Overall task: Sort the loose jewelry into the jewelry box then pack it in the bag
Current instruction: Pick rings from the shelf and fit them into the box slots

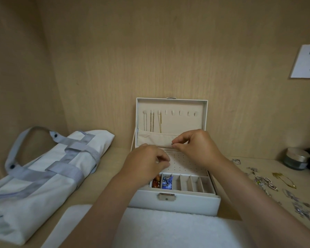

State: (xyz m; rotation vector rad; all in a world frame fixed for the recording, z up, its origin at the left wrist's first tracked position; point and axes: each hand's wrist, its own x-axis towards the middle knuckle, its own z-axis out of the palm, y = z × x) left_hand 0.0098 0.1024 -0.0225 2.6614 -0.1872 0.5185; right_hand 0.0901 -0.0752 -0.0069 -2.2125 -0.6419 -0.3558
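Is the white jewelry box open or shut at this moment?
Open. The white jewelry box has its lid standing upright against the wall, hung gold chains and tray compartments exposed.

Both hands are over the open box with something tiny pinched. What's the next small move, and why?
Probably lower the right hand and seat its small metal piece in the perforated panel. The left hand already hovers at that panel, and the piece looks like a stud.

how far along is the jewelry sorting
Partly done. Three chains hang in the open jewelry box lid, and two front compartments hold pieces. The right hand pinches something tiny over the perforated panel; the left hand hovers beside it. Loose jewelry remains on the table, and the bag is unpacked.
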